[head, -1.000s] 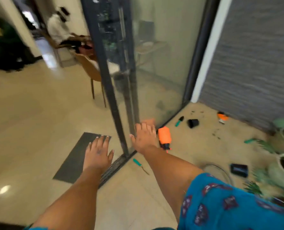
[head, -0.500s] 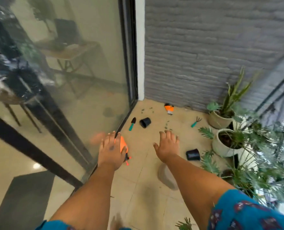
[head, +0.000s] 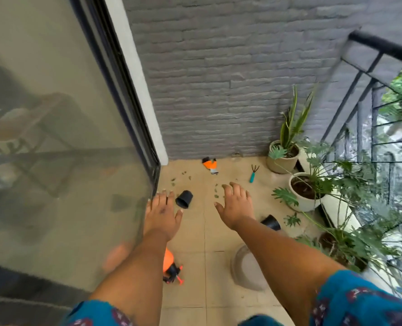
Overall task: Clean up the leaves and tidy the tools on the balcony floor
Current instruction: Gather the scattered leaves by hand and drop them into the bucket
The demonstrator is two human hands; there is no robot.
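Versus a second ago our view swung off the indoor room and doormat and onto the balcony itself; we had stepped through past the sliding glass door (head: pixel 61 149), so the whole work area was in front of us, though by our read nothing was picked up yet. Our left hand (head: pixel 162 214) had come off the door frame region and hung palm-down over the beige tiled balcony floor (head: pixel 195 236), fingers straight and slightly spread, gripping nothing. Our right hand (head: pixel 236 205) was stretched forward likewise, fingers loosely extended, empty. The small scattered green leaves (head: pixel 216 190) lay on the tiles just beyond the right fingertips, more near the door corner. Tools were spread out: a tipped black plastic nursery pot (head: pixel 184 199) just beside the left hand, a second black pot (head: pixel 271 222) partly behind the right wrist, an orange spray bottle with black trigger (head: pixel 170 267) under the left forearm, an orange-and-black glove or tool (head: pixel 210 165) by the grey brick wall (head: pixel 218 78), a teal-handled hand rake (head: pixel 253 173) near the white potted plants (head: pixel 304 191), and a round grey saucer (head: pixel 244 269) below the right arm. The leaves looked like the nearest target.
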